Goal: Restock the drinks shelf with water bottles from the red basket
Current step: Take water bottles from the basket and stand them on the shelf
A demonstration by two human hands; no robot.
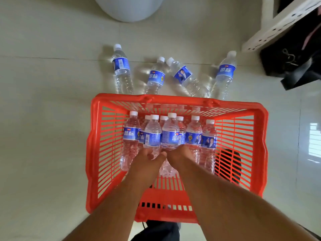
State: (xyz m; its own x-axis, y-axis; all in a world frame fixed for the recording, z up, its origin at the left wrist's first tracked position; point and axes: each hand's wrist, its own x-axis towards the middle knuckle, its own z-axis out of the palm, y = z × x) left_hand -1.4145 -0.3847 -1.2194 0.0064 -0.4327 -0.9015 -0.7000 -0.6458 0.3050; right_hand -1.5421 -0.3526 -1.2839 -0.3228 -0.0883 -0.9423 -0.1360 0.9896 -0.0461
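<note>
A red basket (243,153) stands on the pale floor and holds several upright water bottles with blue labels and white caps. Both my arms reach down into it. My left hand (147,158) grips the lower body of one bottle (152,134). My right hand (180,153) grips the bottle beside it (171,133), which stands a little higher than the rest. More bottles stay in the basket on either side, such as one at the left (131,134) and one at the right (209,138). My fingers are mostly hidden behind the bottles.
Several more water bottles (121,70) stand on the floor just beyond the basket's far rim. A white perforated shelf edge (278,26) with dark items under it is at the top right. A round white object (130,7) sits at the top.
</note>
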